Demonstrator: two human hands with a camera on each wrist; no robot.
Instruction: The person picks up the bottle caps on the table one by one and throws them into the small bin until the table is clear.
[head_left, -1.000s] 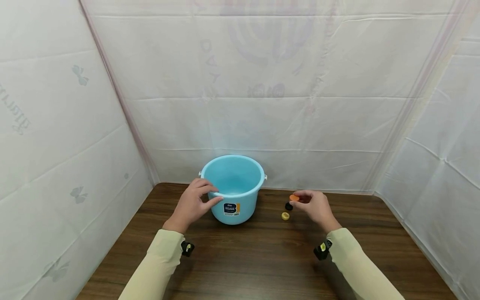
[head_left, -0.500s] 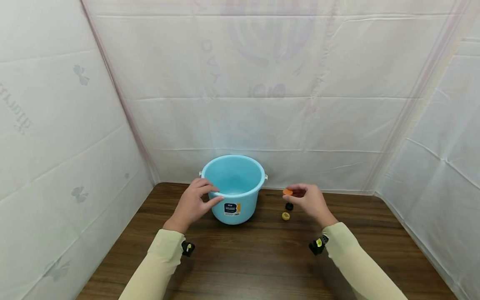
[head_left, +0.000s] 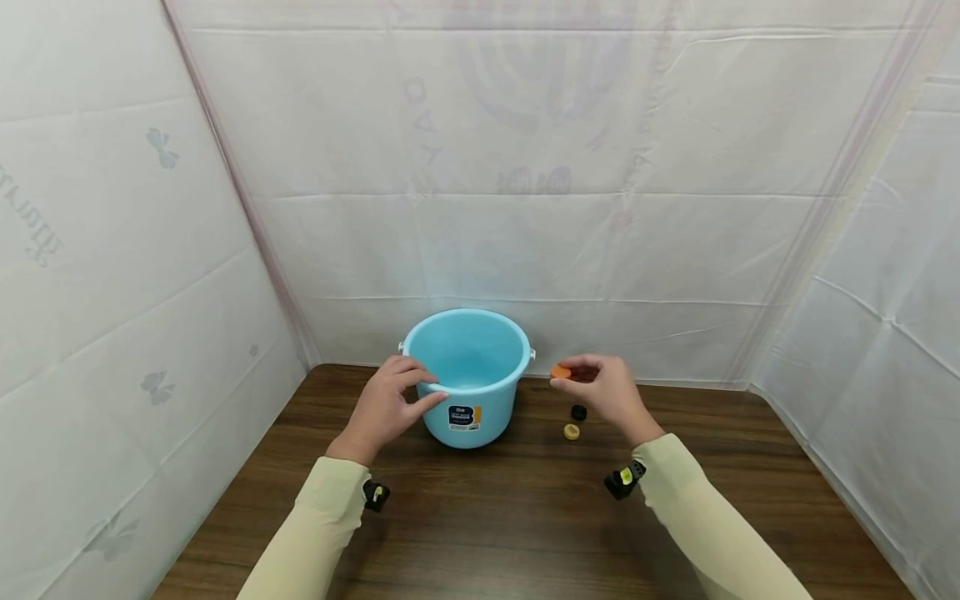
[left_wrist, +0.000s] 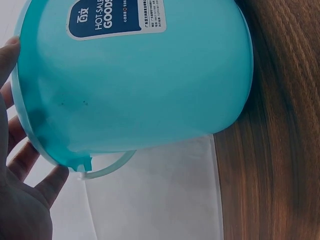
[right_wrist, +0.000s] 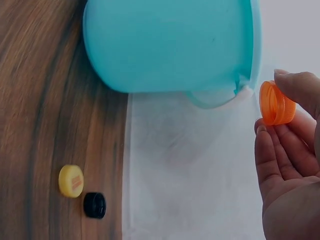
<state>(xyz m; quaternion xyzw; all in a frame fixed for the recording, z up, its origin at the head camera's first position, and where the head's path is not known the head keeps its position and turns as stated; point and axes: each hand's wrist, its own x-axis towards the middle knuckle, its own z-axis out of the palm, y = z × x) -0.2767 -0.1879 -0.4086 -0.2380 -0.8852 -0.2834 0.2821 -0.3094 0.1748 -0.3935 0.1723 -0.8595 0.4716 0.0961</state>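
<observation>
An orange bottle cap (right_wrist: 276,104) is pinched between the thumb and fingers of my right hand (head_left: 606,390), raised above the table to the right of the bucket. Its hollow side shows in the right wrist view. With thumb and fingers on the near left rim, my left hand (head_left: 385,408) grips the light blue bucket (head_left: 471,417), which stands upright. A black bottle cap (head_left: 579,412) and a yellow bottle cap (head_left: 572,432) lie close together on the table, below and left of my right wrist. What I see of the bucket's inside shows only blue walls.
The dark wooden table (head_left: 480,525) bears everything. White sheeting (head_left: 480,233) rises behind it and along both sides. A label (head_left: 464,417) faces me on the bucket, and its pale handle (left_wrist: 112,167) hangs behind it. Both wrists carry small black cameras.
My right hand has lifted the orange cap from beside the black cap and carried it up and left toward the bucket. My left hand has stayed on the rim.
</observation>
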